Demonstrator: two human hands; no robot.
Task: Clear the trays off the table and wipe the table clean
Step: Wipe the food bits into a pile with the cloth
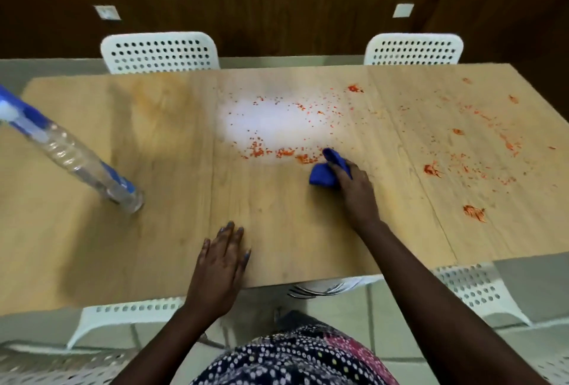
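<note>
Table (172,144): light wood top, serving as landmark; no trays are showing on it.

Right hand (354,187): reaching over the middle of the table, fingers curling round a bunched blue cloth (323,176) and pressing it onto the wood.

Orange crumbs (289,153): lying in a loose line just beyond the cloth, with further specks and smears (474,213) scattering across the table's right part.

Left hand (223,258): resting palm-down near the table's front edge, fingers straight and lying close together, holding nothing.

Plastic bottle (70,153): standing on the table's left part, clear, with a blue label.

White chairs (160,51): two sitting at the table's far side, more at the near side.
</note>
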